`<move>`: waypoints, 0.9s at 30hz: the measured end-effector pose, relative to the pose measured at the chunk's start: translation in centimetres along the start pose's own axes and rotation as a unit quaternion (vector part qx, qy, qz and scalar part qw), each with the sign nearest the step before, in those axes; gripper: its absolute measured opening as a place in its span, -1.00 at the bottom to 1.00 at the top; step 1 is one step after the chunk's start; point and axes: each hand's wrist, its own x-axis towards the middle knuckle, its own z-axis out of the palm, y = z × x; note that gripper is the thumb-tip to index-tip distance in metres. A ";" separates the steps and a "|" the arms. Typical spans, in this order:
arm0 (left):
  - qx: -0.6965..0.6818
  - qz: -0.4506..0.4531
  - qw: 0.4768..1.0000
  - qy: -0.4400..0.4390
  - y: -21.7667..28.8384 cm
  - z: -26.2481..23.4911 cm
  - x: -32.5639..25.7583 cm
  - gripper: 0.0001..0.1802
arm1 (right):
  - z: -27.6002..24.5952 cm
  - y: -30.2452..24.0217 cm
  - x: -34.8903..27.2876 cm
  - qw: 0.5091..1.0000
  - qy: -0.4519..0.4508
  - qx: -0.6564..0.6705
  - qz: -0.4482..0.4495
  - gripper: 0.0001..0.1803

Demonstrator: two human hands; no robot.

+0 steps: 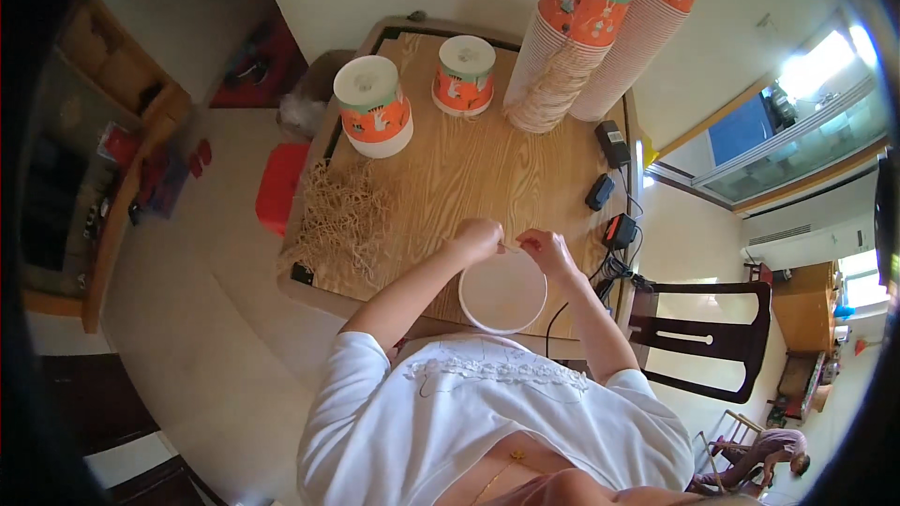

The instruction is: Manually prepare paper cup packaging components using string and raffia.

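Both hands meet over the far rim of a white bowl standing open at the near table edge. Left hand and right hand each closed to a pinch on opposite ends of a thin pale strip stretched between them; the strip is too small to tell more. Bowl sits directly below and just nearer the body than the grip; its inside looks plain white, contents not discernible. Left of the grip, well apart: a loose pile of straw-like shreds. Beyond the grip, across the table: two lidded orange tubs, apparently closed. Further right of those: two tall leaning stacks of orange cups. Right of the grip, near the table edge: black adapters with cords. Judgement on progress: two tubs appear finished, one bowl in hand, and the large stacks suggest most of the work remains. Whether the shreds go into this bowl cannot be told.
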 end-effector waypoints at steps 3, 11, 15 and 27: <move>-0.165 -0.026 0.986 0.002 -0.2 0.2 -0.6 -0.71 | 0.1 0.6 0.5 1.000 0.005 0.024 -0.016 -0.88; -0.574 -0.115 0.811 -0.015 -1.8 5.1 1.7 -0.80 | 2.4 0.8 0.5 0.997 0.052 0.060 -0.017 -0.90; -0.639 -0.119 0.757 -0.072 -1.2 3.4 0.5 -0.82 | 2.4 0.5 0.2 0.993 0.077 0.081 -0.034 -0.91; -0.705 -0.136 0.696 -0.010 -0.7 4.1 -0.8 -0.84 | 0.2 -0.8 2.3 0.982 -0.024 0.020 -0.188 -0.82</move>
